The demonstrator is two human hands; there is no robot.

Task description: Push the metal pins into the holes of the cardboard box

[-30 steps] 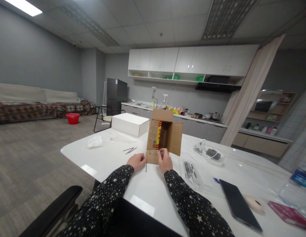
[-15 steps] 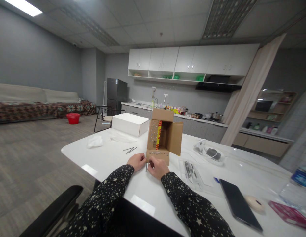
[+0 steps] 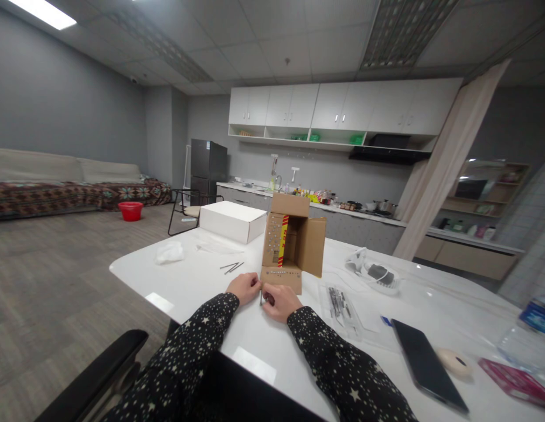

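Both hands meet at the front left corner of an open cardboard box [image 3: 314,246]. My left hand [image 3: 245,288] is closed, its fingertips at the corner of the box's front flap [image 3: 285,284]; what they pinch is hidden. My right hand [image 3: 280,303] is closed beside it, thumb and fingers pinched on a thin dark metal rod [image 3: 261,300] that points down toward the table. Small silvery dots form a row along the front flap, and more are scattered over the left flap [image 3: 271,237], near a yellow and red strip [image 3: 283,240]. Several similar rods [image 3: 232,268] lie left of the box.
On the white table [image 3: 202,299] stands a white box [image 3: 232,221] at the back. Crumpled plastic [image 3: 169,252] lies left. To the right are a clear pack of thin tools [image 3: 340,305], a white round item with a cable [image 3: 381,276], a phone [image 3: 426,363] and a water bottle [image 3: 534,328].
My right hand has shifted slightly, its fingers lower and a little further left around the rod. My left hand and the box look the same.
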